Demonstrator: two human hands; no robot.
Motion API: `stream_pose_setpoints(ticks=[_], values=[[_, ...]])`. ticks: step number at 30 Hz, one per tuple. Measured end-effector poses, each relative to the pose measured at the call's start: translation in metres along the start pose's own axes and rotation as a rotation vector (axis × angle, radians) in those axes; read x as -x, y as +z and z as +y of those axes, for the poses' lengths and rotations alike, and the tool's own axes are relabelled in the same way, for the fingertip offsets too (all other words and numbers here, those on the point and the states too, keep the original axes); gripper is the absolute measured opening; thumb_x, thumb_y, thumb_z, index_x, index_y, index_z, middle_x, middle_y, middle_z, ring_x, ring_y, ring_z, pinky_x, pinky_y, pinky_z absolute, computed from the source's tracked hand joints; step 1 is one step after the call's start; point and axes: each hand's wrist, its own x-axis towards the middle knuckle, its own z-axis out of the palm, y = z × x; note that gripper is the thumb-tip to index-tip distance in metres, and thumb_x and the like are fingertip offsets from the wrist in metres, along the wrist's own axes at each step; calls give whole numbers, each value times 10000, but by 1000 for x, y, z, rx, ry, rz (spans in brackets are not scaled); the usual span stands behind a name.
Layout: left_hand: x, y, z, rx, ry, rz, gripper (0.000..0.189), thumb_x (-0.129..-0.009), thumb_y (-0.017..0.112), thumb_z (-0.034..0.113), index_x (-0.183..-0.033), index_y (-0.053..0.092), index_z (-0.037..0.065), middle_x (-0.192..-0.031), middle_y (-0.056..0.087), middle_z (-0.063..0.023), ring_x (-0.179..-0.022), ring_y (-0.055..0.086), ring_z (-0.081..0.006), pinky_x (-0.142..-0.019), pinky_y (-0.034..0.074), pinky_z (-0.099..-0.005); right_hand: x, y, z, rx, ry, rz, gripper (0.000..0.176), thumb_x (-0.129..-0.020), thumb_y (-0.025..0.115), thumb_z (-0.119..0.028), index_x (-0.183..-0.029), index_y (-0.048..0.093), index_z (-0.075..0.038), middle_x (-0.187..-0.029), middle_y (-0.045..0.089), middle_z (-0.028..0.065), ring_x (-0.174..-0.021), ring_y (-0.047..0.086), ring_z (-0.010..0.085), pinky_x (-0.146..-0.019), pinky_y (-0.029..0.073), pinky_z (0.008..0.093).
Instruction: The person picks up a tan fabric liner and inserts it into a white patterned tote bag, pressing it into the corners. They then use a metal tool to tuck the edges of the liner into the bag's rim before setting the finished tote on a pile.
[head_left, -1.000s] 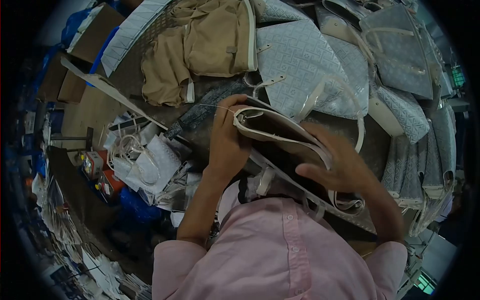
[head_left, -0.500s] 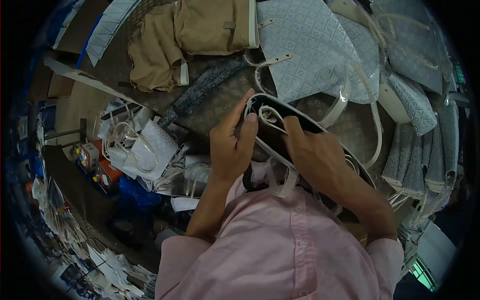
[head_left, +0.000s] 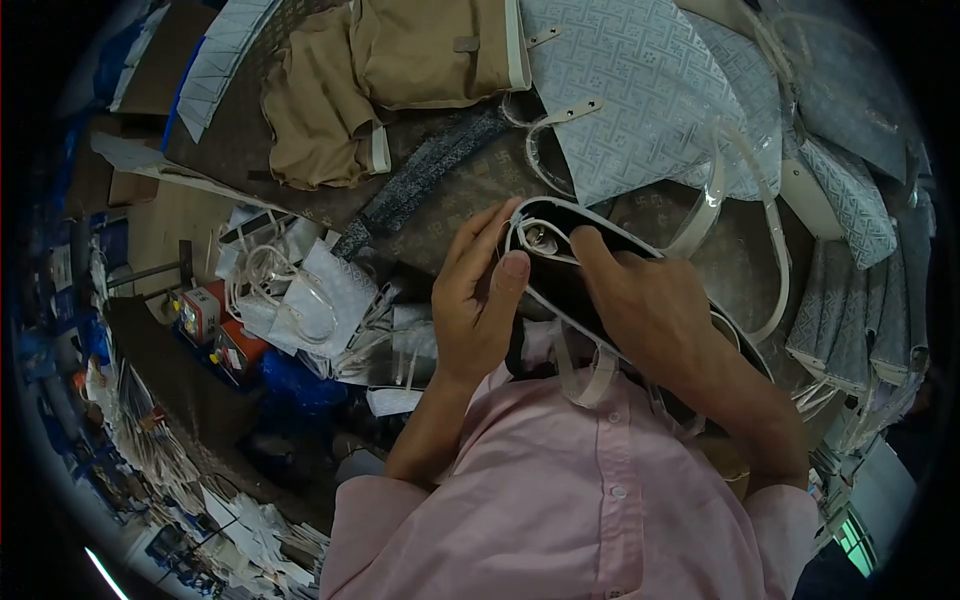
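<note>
An open handbag [head_left: 640, 246] with a pale rim and dark inside lies in front of the pink shirt, its handles near the buttons. My left hand [head_left: 478, 290] grips the bag's left end, thumb on the near side and fingers along the far side. Reaching into the opening, my right hand [head_left: 650, 300] has its fingers bent at a white strap [head_left: 548, 252] with a metal piece; its fingertips are partly hidden inside the bag.
Tan cloth bags [head_left: 430, 60] and grey patterned bags [head_left: 640, 100] lie on the brown table [head_left: 450, 225]. A dark strip [head_left: 430, 175] sits between them. To the left are white bags with handles [head_left: 320, 295] and a blue plastic bag [head_left: 298, 385]. Grey folded bags [head_left: 830, 310] hang right.
The whole view has shifted, so most things appear slightly further right and lower. Both hands remain at the bag, with the right hand still inside its opening.
</note>
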Motion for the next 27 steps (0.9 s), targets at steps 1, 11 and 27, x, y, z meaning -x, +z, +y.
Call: stream_pose_setpoints(ticks=[1, 11, 27], values=[[0, 1, 0, -2, 1, -3, 423, -918, 543, 252, -1210, 520, -53, -1176, 522, -155, -1042, 531, -200, -876, 406, -259, -1, 0, 0, -2, 2, 3, 172, -825, 525, -115, -940, 410, -60, -590, 598, 128, -501, 613, 291, -419, 458, 390], [1, 2, -3, 43, -35, 33, 376, -895, 573, 182, -1186, 541, -54, -1167, 540, -167, -1032, 549, -203, -877, 418, -269, -1, -1, -2, 22, 12, -32, 183, -815, 540, -106, -943, 419, -60, -596, 582, 125, -508, 607, 291, -416, 444, 389], [-6, 0, 2, 7, -8, 56, 285, -858, 608, 110, -1082, 599, -66, -1058, 605, -158, -890, 598, -149, -760, 465, -232, -5, 2, -6, -47, 53, -61, 207, -809, 534, -109, -967, 411, -56, -607, 595, 149, -507, 610, 309, -427, 456, 419]])
